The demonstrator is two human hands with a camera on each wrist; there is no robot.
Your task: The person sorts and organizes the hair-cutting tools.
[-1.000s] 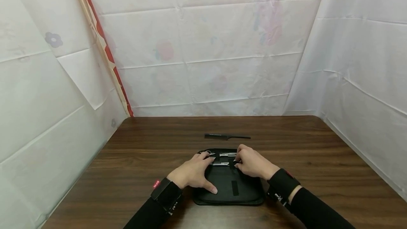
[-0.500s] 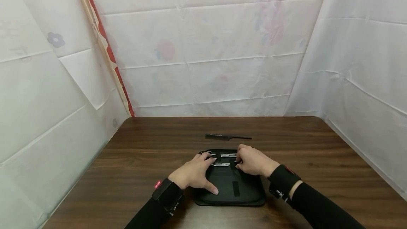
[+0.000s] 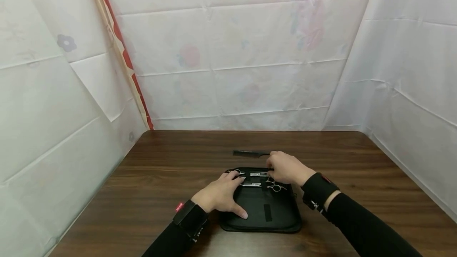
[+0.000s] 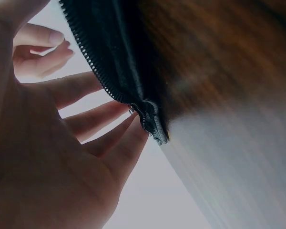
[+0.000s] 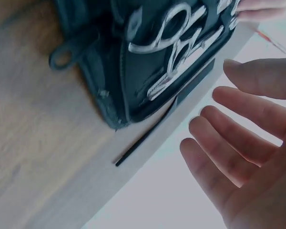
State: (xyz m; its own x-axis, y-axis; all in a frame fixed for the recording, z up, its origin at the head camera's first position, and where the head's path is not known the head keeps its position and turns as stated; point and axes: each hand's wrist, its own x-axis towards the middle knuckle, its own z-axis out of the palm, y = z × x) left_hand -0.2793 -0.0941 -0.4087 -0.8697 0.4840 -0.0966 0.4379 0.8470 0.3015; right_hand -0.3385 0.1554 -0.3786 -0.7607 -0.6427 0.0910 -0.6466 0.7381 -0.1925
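Note:
A black zip case (image 3: 250, 215) lies unfolded on the table, holding scissors. One pair (image 3: 276, 188) lies across its middle, handles to the right, under a dark strap. Another silver blade (image 3: 259, 174) lies above, partly covered by my right hand. My left hand (image 3: 221, 194) rests on the left side of the case, thumb spread; in the left wrist view its fingertips touch the zippered edge (image 4: 93, 62). My right hand (image 3: 288, 169) is over the upper right corner. In the right wrist view its loosely bent fingers (image 5: 243, 138) hold nothing and stand apart from the scissors.
Behind the case lies a black tail comb (image 3: 250, 154), its thin tail partly behind my right hand. A zip pull (image 5: 66, 55) sticks out from the case's side. The brown wooden table (image 3: 171, 162) is enclosed by pale hanging sheets (image 3: 232, 50).
My right hand has let go of the scissors in the middle and moved up toward the case's upper right corner, uncovering their handles. My left hand keeps its place on the case.

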